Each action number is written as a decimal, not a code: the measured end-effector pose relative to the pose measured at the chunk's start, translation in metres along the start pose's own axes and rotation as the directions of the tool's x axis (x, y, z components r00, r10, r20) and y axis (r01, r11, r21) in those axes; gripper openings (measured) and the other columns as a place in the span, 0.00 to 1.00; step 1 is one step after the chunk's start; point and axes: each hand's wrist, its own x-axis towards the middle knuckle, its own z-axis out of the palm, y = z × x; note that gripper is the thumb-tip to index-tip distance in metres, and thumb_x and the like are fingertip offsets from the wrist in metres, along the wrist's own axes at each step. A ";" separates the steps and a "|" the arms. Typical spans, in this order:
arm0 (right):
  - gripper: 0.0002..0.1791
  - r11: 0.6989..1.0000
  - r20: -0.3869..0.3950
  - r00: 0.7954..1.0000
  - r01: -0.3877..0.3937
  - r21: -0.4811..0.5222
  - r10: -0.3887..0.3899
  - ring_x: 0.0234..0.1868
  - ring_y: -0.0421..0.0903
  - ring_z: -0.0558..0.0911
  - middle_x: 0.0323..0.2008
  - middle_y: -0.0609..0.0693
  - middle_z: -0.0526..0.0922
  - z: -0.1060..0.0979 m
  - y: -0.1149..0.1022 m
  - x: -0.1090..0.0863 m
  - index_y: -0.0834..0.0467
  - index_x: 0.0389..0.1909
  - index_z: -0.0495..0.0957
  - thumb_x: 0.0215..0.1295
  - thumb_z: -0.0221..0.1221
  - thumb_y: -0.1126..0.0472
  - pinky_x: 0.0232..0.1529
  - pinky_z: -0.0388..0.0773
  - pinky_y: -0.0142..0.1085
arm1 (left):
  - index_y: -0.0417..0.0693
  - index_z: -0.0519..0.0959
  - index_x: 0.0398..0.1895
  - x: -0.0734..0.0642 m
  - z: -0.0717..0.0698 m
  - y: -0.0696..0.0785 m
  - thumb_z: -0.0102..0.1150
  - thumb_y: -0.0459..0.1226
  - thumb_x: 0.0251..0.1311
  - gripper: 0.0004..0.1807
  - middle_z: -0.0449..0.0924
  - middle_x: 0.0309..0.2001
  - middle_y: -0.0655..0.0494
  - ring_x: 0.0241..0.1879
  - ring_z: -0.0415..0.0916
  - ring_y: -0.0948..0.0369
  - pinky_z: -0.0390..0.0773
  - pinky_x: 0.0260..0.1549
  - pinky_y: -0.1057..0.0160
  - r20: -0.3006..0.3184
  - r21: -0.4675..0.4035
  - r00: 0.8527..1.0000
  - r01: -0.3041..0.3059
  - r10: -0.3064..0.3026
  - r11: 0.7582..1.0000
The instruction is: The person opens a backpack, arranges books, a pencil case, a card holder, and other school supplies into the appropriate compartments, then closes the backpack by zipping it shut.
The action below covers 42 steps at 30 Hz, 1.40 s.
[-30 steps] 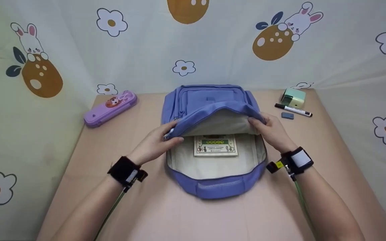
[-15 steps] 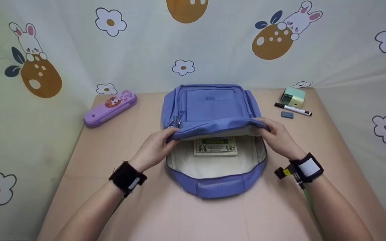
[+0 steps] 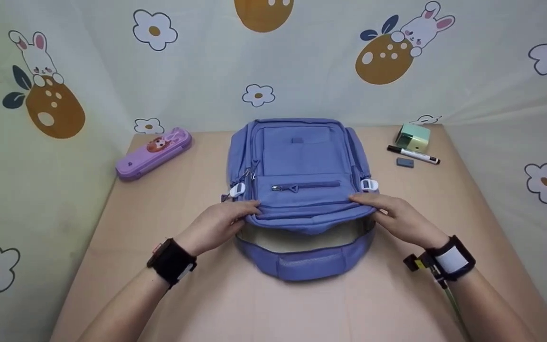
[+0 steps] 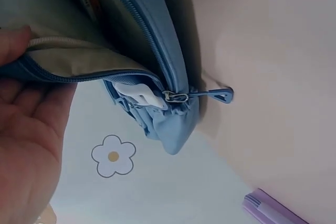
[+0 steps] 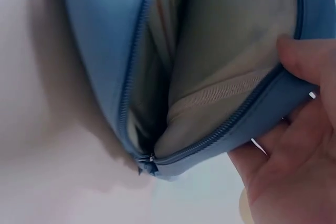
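Observation:
A blue backpack [image 3: 304, 159] lies on the table, its main compartment partly covered by its front flap. My left hand [image 3: 216, 224] pinches the flap's edge at the left corner, thumb on the inner lining in the left wrist view. On the other side, my right hand [image 3: 399, 217] grips the same flap's edge, with the thumb [image 5: 304, 59] inside and fingers outside. Between flap and back panel, the beige lining [image 3: 297, 239] shows through a narrow gap. A zipper pull [image 4: 220, 95] hangs at the end of the opened zip. The book inside is hidden in the head view.
A purple pencil case [image 3: 154, 154] lies at the table's back left. At the back right are a mint-green pencil sharpener [image 3: 413, 137], a black-and-white marker [image 3: 413, 155] and a small blue eraser [image 3: 405, 163]. A patterned curtain [image 3: 197, 61] stands behind the table.
Both hands have brought the raised flap down toward the near side, narrowing the opening. The book has gone out of sight, and the bag's front pocket zip has come into view.

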 end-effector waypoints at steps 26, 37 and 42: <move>0.30 0.994 0.139 0.990 0.030 -0.109 -0.015 0.76 0.52 0.63 0.72 0.46 0.70 0.020 0.012 -0.012 0.47 0.69 0.76 0.70 0.53 0.74 0.73 0.58 0.54 | 0.40 0.84 0.56 -0.009 0.022 -0.008 0.61 0.23 0.62 0.19 0.75 0.67 0.44 0.66 0.73 0.49 0.73 0.64 0.51 0.082 0.044 0.993 -0.089 0.085 0.995; 0.30 0.996 0.185 0.983 0.029 -0.082 -0.014 0.77 0.55 0.59 0.75 0.48 0.66 0.022 0.013 -0.014 0.47 0.72 0.73 0.70 0.63 0.62 0.73 0.55 0.59 | 0.40 0.81 0.60 -0.010 0.020 -0.006 0.63 0.25 0.57 0.24 0.70 0.71 0.45 0.70 0.68 0.49 0.69 0.66 0.50 0.165 0.030 0.986 -0.024 0.018 0.999; 0.34 0.998 0.207 0.978 -0.005 -0.066 0.018 0.79 0.54 0.56 0.76 0.47 0.63 0.022 0.012 -0.015 0.44 0.73 0.72 0.67 0.66 0.42 0.73 0.52 0.61 | 0.42 0.79 0.63 -0.011 0.019 -0.006 0.65 0.32 0.56 0.28 0.65 0.74 0.47 0.73 0.63 0.50 0.66 0.68 0.51 0.213 -0.014 0.977 0.030 -0.026 0.999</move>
